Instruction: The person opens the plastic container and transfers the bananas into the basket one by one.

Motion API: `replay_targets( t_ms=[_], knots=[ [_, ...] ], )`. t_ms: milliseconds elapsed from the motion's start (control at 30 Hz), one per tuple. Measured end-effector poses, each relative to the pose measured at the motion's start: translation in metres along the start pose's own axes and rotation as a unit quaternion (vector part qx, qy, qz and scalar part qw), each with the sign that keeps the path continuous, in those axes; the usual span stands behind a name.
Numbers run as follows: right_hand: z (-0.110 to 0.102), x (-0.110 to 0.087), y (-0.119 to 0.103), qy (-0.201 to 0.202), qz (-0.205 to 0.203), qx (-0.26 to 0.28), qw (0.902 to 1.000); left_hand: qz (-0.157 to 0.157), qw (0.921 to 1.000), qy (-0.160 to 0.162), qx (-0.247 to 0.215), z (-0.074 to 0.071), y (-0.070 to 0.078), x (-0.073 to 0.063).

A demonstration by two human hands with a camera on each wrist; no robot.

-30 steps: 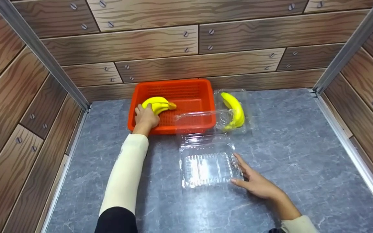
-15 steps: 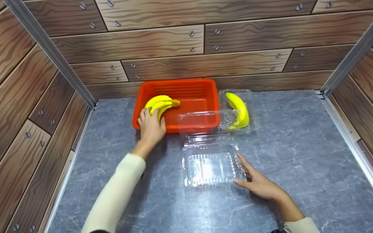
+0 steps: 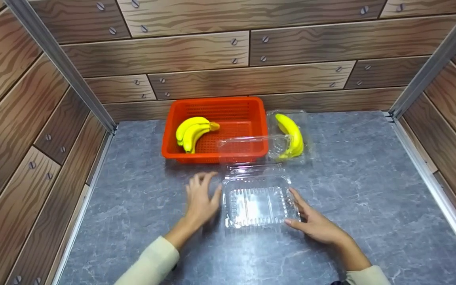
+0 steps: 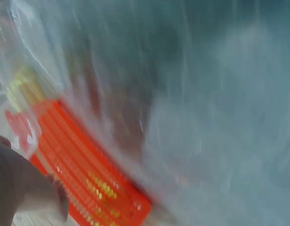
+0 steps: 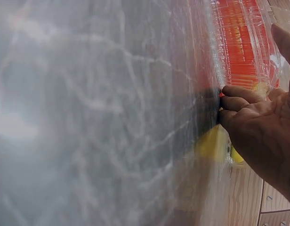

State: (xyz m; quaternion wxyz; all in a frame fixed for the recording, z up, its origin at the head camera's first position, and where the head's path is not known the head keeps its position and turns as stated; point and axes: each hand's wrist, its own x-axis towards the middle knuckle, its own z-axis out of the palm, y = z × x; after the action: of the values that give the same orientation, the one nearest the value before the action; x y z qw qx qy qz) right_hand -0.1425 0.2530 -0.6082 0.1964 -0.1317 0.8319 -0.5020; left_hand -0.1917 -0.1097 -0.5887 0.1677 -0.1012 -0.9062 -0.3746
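Note:
A clear plastic clamshell box (image 3: 251, 206) lies with its lid raised on the grey surface in the head view. At its left side is my left hand (image 3: 201, 202), fingers loosely bent and holding nothing. My right hand (image 3: 317, 225) touches the box's right side, thumb by the near corner and fingers extended. Behind, a bunch of bananas (image 3: 192, 132) lies in the left part of a red plastic basket (image 3: 236, 128). The left wrist view is blurred, with the left hand (image 4: 22, 188) at its edge. In the right wrist view, the right hand's (image 5: 258, 117) fingertips meet the surface.
Right of the basket, a second clear plastic box (image 3: 309, 118) holds more yellow banana (image 3: 291, 134). The raised lid (image 3: 251, 144) overlaps the basket's front corner in the head view. Wood-patterned walls (image 3: 196, 59) with metal corner strips (image 3: 430, 59) enclose the grey surface (image 3: 354, 178).
My left hand has let go of the bananas in the basket and moved back toward me, to the clear box's left side. The right hand has stayed put.

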Motion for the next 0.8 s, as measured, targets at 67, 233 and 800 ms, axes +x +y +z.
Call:
replay_targets(
  t_ms=[67, 233, 800],
  knots=[
    [-0.001, 0.000, 0.000, -0.002, -0.003, -0.002, 1.0000, -0.009, 0.9989, -0.031, -0.034, 0.006, 0.004, -0.008],
    [-0.003, 0.000, 0.000, -0.003, -0.004, -0.001, 1.0000, -0.030, 0.9924, -0.081, -0.088, 0.021, 0.008, -0.015],
    [-0.001, 0.001, -0.005, -0.001, 0.003, -0.005, 1.0000, -0.104, 0.9773, -0.134, -0.127, 0.038, 0.010, -0.012]
  ],
)
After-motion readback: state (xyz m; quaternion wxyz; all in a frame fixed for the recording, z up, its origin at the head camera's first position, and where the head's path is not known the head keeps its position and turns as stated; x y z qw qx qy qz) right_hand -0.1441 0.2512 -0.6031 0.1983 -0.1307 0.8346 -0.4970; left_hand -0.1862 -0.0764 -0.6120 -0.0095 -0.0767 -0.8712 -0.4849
